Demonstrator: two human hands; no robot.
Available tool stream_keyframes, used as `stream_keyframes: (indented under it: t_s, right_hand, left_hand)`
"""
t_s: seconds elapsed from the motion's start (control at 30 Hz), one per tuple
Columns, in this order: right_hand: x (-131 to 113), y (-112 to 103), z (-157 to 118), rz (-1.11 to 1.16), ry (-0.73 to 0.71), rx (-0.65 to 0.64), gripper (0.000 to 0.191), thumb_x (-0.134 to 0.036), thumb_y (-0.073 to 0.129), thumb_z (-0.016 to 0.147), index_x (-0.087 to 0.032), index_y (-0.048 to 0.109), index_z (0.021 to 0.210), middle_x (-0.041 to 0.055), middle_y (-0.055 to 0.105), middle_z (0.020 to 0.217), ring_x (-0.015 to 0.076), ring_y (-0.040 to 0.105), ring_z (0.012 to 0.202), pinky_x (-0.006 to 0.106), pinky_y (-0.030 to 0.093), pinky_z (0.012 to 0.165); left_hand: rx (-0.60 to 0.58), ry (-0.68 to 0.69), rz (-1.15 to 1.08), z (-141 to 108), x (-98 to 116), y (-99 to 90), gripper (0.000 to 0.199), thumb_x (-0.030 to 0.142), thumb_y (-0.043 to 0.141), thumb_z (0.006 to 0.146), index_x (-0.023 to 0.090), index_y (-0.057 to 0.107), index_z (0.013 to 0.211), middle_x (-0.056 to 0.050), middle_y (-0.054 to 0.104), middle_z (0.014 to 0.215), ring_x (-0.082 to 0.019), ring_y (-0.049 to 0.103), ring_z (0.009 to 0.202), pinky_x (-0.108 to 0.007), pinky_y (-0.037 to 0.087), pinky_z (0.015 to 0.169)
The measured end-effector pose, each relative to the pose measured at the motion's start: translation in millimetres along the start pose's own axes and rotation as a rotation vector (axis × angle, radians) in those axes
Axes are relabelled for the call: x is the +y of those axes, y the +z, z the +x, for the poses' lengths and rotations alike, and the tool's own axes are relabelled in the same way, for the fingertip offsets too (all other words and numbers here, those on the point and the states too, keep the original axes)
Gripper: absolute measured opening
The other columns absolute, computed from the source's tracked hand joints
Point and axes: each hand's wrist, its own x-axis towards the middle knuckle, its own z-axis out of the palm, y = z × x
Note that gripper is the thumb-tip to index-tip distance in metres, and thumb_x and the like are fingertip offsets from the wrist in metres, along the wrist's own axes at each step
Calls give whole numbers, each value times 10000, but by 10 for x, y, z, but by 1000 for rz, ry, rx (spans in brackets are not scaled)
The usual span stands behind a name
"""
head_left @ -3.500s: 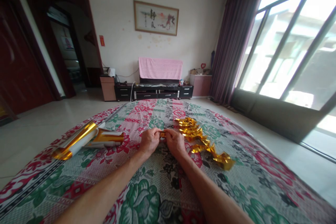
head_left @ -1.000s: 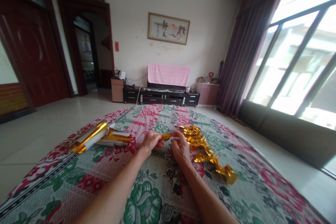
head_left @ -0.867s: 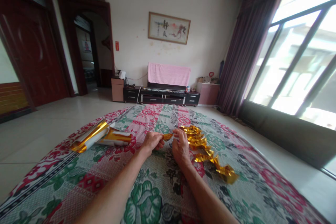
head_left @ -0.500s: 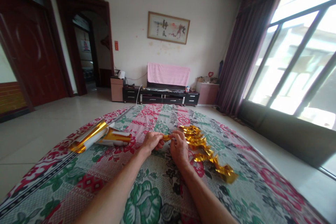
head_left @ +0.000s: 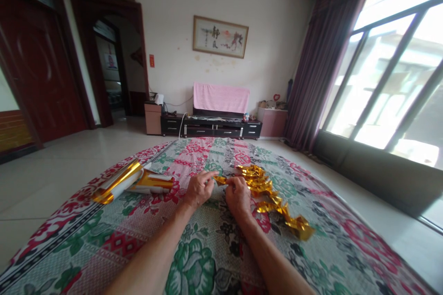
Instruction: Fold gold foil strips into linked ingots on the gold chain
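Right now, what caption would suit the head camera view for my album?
Two hands work a small gold foil piece above a flowered cloth, beside crumpled gold foil.

Two hands and, between them, one small twist of gold foil. Two rolls of gold-and-white sheet lie on one flowered cloth, along with crumpled gold strips — too overlapped to count. Farther off: one pink towel, one purple curtain, one red heart, one red paper slip, and two framed pictures — one of them above a doorway.
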Motion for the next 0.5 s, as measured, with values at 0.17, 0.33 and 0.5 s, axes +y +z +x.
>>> stream_keyframes:
  t_s: [0.17,0.33,0.5]
  right_hand:
    - [-7,-4,10,-25,25,-11,197,-120,424,678,-170,614,690,50,576,730,166,535,682,274,417,665]
    - [1,11,10,172,55,-54,278,-125,403,692,-176,599,883,47,634,810,159,585,714,273,449,688]
    - [32,43,-4,386,135,-157,387,-169,454,713,-184,494,1098,16,667,799,141,611,676,250,467,656]
  left_hand:
    - [-65,113,108,-10,-59,35,273,116,482,741,192,671,923,-44,602,758,-130,564,709,-220,442,677]
    - [-94,-52,-57,-1,-93,74,176,185,483,766,174,653,813,-26,639,715,-120,593,648,-213,458,637]
    - [-152,-261,-293,6,-83,79,201,263,488,765,158,624,868,-11,650,620,-134,621,563,-214,467,561]
